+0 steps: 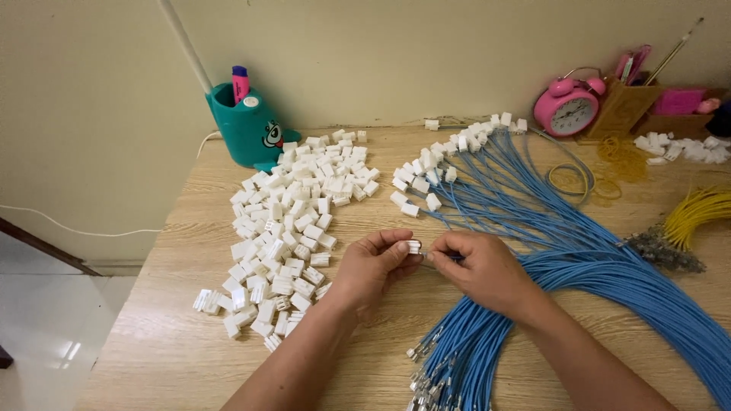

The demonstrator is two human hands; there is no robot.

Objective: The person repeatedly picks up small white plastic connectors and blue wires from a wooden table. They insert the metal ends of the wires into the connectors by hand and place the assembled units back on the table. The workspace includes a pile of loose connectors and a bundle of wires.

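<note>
Small white plastic connector pinched in left hand fingertips; right hand, just beside it, grips a thin blue wire at the connector.

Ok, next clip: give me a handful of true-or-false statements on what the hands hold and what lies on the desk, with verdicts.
1. The left hand pinches a small white plastic connector at its fingertips. True.
2. The right hand holds a yellow wire. False: it holds the end of a blue wire right at the connector; the yellow wires lie untouched at the desk's right edge.
3. A loose pile of white connectors lies left of the hands. True.
4. The pink alarm clock stands at the near edge of the desk. False: it stands at the far right, by the wall.
5. A teal pen holder stands at the back left of the wooden desk. True.
</note>
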